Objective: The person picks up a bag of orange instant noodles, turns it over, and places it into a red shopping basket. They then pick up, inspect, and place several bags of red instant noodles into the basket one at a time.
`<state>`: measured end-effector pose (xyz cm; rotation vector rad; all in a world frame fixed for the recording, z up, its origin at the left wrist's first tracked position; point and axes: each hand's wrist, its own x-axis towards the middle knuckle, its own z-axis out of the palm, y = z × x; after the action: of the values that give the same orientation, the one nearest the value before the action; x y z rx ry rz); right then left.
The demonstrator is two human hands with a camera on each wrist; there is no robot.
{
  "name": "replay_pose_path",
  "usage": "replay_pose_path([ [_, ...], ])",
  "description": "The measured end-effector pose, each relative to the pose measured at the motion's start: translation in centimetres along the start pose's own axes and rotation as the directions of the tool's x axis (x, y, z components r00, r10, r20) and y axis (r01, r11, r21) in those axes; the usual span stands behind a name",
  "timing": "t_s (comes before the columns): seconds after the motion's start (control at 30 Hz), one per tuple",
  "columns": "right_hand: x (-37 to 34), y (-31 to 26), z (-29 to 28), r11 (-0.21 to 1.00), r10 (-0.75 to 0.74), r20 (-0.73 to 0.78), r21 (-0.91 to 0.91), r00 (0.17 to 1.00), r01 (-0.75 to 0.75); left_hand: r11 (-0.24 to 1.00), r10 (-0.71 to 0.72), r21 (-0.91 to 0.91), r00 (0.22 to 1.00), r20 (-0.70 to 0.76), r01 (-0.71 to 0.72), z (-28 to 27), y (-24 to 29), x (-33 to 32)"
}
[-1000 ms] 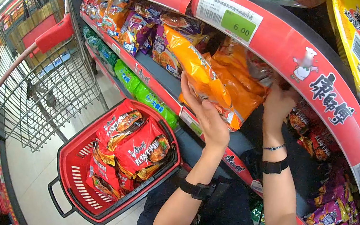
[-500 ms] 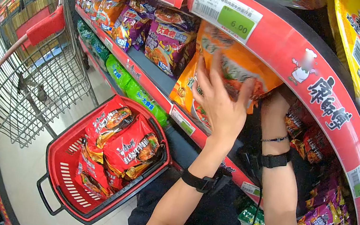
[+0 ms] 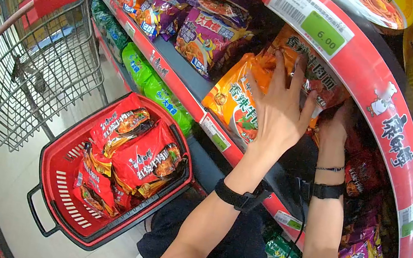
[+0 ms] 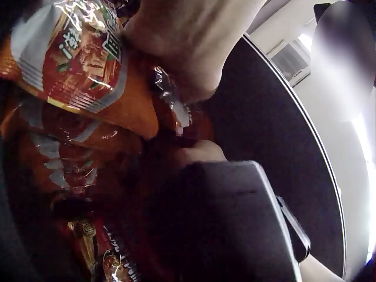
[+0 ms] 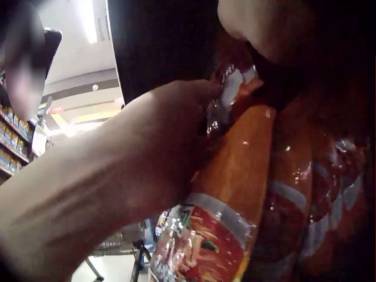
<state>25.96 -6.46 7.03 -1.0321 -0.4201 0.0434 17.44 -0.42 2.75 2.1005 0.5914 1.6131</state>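
Note:
In the head view my left hand (image 3: 282,109) lies with spread fingers over the front of an upright orange noodle pack (image 3: 314,65) and beside a second, lower orange pack (image 3: 237,93). My right hand (image 3: 335,128) is at the right edge of the orange packs, under the shelf's red rim; its fingers are mostly hidden. Orange packs also stand close together in the left wrist view (image 4: 76,64) and the right wrist view (image 5: 217,235), where shadow hides much of the fingers.
Purple packs (image 3: 208,41) stand left of the orange ones, with green packs (image 3: 156,87) on the shelf below. A red basket (image 3: 60,158) holding several red packs (image 3: 146,157) is at lower left, beside a wire cart (image 3: 40,66). A red price rail (image 3: 362,62) overhangs my hands.
The orange pack that my left hand held tilted now stands upright among the others on the shelf. My left hand has moved onto its front; the view has shifted slightly.

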Motion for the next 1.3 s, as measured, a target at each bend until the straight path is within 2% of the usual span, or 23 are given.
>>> replay_pose_path([
  [0.07, -0.8, -0.2, -0.4, 0.991, -0.052, -0.004, -0.121, 0.999, 0.051, 0.998, -0.060, -0.034, 0.998, 0.007, 0.060, -0.5, -0.2, -0.1],
  [0.13, -1.9, -0.1, -1.6, 0.726, -0.107, -0.068, -0.687, 0.992, 0.031, 0.990, -0.119, -0.068, 0.993, 0.017, 0.120, -0.9, 0.1, -0.3],
  [0.17, -2.1, 0.0, -2.0, 0.725, -0.110, -0.067, -0.688, 0.992, 0.034, 0.987, -0.158, -0.029, 0.987, -0.009, 0.157, -1.2, 0.4, -0.5],
  [0.23, -2.3, 0.3, -3.0, 0.513, -0.065, 0.031, -0.856, 0.997, 0.060, 0.980, -0.187, 0.063, 0.981, -0.046, 0.189, -1.4, 0.7, -0.7],
  [0.27, -1.7, 0.9, -4.2, 0.511, -0.066, 0.028, -0.857, 0.997, 0.058, 0.980, -0.187, 0.061, 0.981, -0.042, 0.189, -1.5, 0.7, -0.7],
  [0.33, -1.1, 1.4, -5.6, 0.752, -0.080, 0.206, -0.629, 0.975, 0.195, 0.987, -0.152, 0.043, 0.987, -0.043, 0.154, -1.7, 0.7, -0.5],
  [0.37, -0.7, 1.4, -6.2, 0.752, -0.080, 0.206, -0.629, 0.975, 0.194, 0.987, -0.152, 0.043, 0.987, -0.042, 0.154, -1.5, 0.4, -0.5],
  [0.43, -1.7, -0.3, -4.7, 0.927, 0.127, 0.030, -0.360, 0.991, -0.108, 0.992, -0.124, 0.032, 0.992, 0.033, 0.123, -1.0, -0.2, -0.7],
  [0.47, -1.9, -0.4, -4.1, 0.927, 0.127, 0.031, -0.359, 0.991, -0.107, 0.992, -0.124, 0.033, 0.992, 0.032, 0.123, -0.9, -0.3, -0.8],
  [0.53, -2.6, -0.6, -2.4, 0.799, -0.091, 0.230, -0.563, 0.969, 0.209, 0.994, -0.108, -0.018, 0.993, 0.051, 0.109, -1.0, -0.3, -0.8],
  [0.57, -3.2, -1.2, -1.4, 0.765, 0.025, 0.266, -0.625, 0.964, 0.153, 0.994, -0.108, -0.018, 0.993, 0.053, 0.109, -0.8, -0.5, -0.8],
  [0.67, -3.3, -0.1, 0.1, 0.666, -0.065, 0.250, -0.710, 0.966, 0.228, 0.978, -0.113, -0.170, 0.992, 0.063, 0.122, -0.6, -1.6, -0.8],
  [0.73, -2.7, 0.0, -0.2, 0.654, -0.026, 0.231, -0.732, 0.973, 0.192, 0.814, -0.194, -0.570, 0.978, -0.083, 0.113, -1.9, -2.3, -0.4],
  [0.77, -2.9, 0.1, -0.3, 0.625, -0.084, 0.229, -0.746, 0.970, 0.230, 0.964, -0.149, -0.237, 0.985, -0.091, 0.124, -3.1, -2.8, -0.9],
  [0.8, -3.2, 0.1, -0.1, 0.593, -0.140, 0.226, -0.760, 0.964, 0.265, 0.964, -0.148, -0.234, 0.985, -0.093, 0.122, -3.3, -2.4, -1.3],
  [0.83, -3.5, 0.3, -0.1, 0.595, -0.139, 0.226, -0.760, 0.964, 0.264, 0.981, -0.188, -0.060, 0.980, -0.063, 0.185, -3.3, -1.9, -1.7],
  [0.9, -3.9, 0.7, 0.0, 0.067, -0.574, 0.365, -0.871, 0.733, 0.487, 0.952, -0.256, 0.179, 0.967, 0.014, 0.249, -2.9, -1.3, -2.5],
  [0.93, -4.1, 0.5, 0.2, 0.067, -0.573, 0.370, -0.868, 0.731, 0.492, 0.951, -0.258, 0.180, 0.966, 0.009, 0.252, -2.5, -1.4, -2.7],
  [1.0, -4.3, -0.7, 0.7, -0.006, -0.244, 0.623, -0.768, 0.743, 0.641, 0.956, -0.265, 0.140, 0.964, 0.026, 0.259, -2.0, -1.5, -3.0],
  [1.03, -4.8, -1.4, 1.8, -0.212, -0.233, 0.758, -0.651, 0.610, 0.729, 0.953, -0.285, 0.123, 0.957, 0.043, 0.278, -1.9, -1.6, -3.0],
  [1.2, -1.4, -0.7, 2.9, -0.254, 0.010, 0.881, -0.454, 0.472, 0.854, 0.939, -0.297, 0.177, 0.955, -0.016, 0.295, -1.6, -1.6, -3.2],
  [1.27, 0.9, 0.5, 2.1, 0.161, -0.024, 0.792, -0.599, 0.610, 0.784, 0.940, -0.312, 0.130, 0.949, -0.053, 0.317, -1.5, -1.8, -3.2],
  [1.3, 1.2, 0.4, 2.4, 0.111, -0.047, 0.801, -0.590, 0.597, 0.800, 0.941, -0.317, 0.119, 0.948, -0.030, 0.318, -1.4, -2.0, -3.3],
])
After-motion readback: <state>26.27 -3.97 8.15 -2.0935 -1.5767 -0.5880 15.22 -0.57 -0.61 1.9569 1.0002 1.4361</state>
